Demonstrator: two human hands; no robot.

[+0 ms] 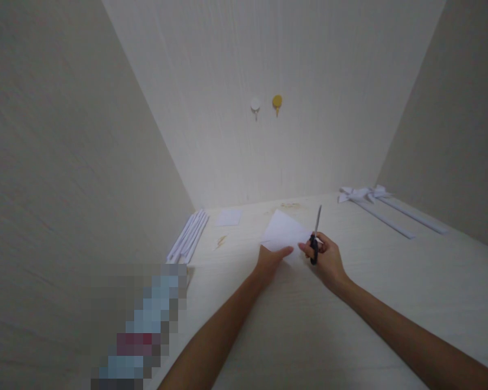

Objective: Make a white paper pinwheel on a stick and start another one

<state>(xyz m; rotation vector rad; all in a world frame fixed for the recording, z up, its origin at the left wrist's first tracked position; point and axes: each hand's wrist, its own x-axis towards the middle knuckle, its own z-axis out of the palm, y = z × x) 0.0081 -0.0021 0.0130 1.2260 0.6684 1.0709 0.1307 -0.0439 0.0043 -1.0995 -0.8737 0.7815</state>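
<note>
A white sheet of paper (287,230) is held at its near edge by my left hand (271,259), the thumb lying on top and the fingers hidden beneath. Scissors (314,246) with black handles are in my right hand (325,257), the blades pointing up and away, beside the paper's right corner. My right thumb is close to the sheet; whether it touches is hard to tell.
Rolled paper sticks (189,235) lie in a bundle at the left, near a small paper square (229,218). Paper pinwheel-like shapes on sticks (364,195) rest at the back right. A white hook (255,105) and a yellow hook (277,103) are on the back wall. A blurred-out patch covers the lower left.
</note>
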